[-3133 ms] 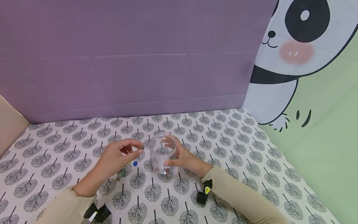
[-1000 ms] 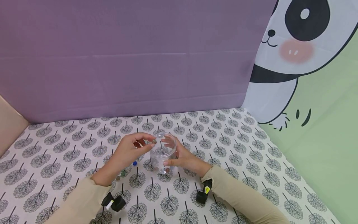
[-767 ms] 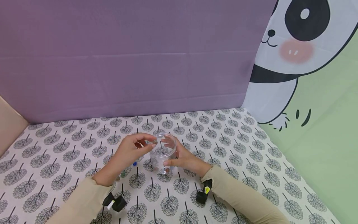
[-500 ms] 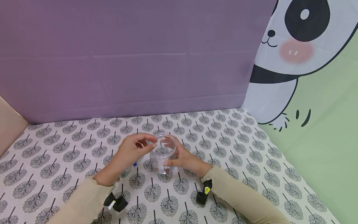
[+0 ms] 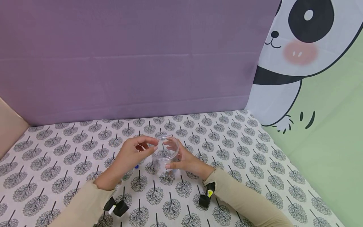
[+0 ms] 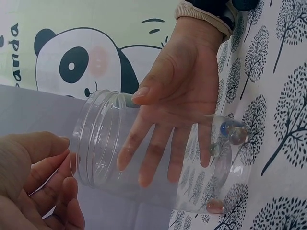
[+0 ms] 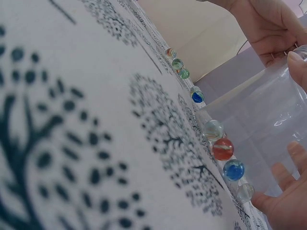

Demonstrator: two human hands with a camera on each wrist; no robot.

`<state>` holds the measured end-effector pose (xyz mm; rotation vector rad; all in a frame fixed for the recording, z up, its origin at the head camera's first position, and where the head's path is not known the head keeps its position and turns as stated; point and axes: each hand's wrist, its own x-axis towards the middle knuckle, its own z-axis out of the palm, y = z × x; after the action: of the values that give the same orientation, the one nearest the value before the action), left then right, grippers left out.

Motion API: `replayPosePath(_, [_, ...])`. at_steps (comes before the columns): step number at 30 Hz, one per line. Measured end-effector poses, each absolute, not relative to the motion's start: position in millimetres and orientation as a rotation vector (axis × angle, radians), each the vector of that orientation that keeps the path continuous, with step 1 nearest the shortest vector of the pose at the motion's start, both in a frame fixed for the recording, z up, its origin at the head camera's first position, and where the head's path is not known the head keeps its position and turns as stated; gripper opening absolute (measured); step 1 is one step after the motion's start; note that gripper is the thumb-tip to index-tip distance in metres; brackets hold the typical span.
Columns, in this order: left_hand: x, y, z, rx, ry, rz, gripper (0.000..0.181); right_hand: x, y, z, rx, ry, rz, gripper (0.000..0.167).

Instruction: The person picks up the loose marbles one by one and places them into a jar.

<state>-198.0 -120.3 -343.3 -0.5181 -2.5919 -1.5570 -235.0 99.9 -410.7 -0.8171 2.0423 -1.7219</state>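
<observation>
A clear, lidless jar (image 5: 158, 162) stands upright on the tablecloth. My right hand (image 5: 189, 161) grips it from the right side, thumb in front and fingers behind the wall. At the left of the rim is my left hand (image 5: 133, 153), its thumb and fingertips slightly apart with no marble between them. Several glass marbles lie at the jar's bottom, among them a red marble (image 7: 223, 149) and a blue marble (image 7: 233, 169) in the right wrist view. Outside the jar, a dark blue marble (image 5: 136, 166) sits on the cloth below my left hand.
Beside the left wrist a green marble (image 5: 124, 177) lies on the tree-patterned tablecloth (image 5: 227, 189). The right wrist view has several loose marbles (image 7: 183, 73) in a row outside the jar. A purple backdrop (image 5: 127, 78) rises behind, with a panda-printed panel (image 5: 320, 142) at right.
My left hand has moved right to the rim with a marble and let go of it; the marble is gone from the fingertips. The right hand and jar have stayed put.
</observation>
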Motion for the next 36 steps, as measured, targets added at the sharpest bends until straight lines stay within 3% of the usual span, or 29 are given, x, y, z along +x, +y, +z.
replayPosePath(36, [-176.3,-148.5,-350.2,-0.411,-2.610,-1.445,0.017,-234.3,99.3,-410.9,-0.802,2.063,-1.733,0.094])
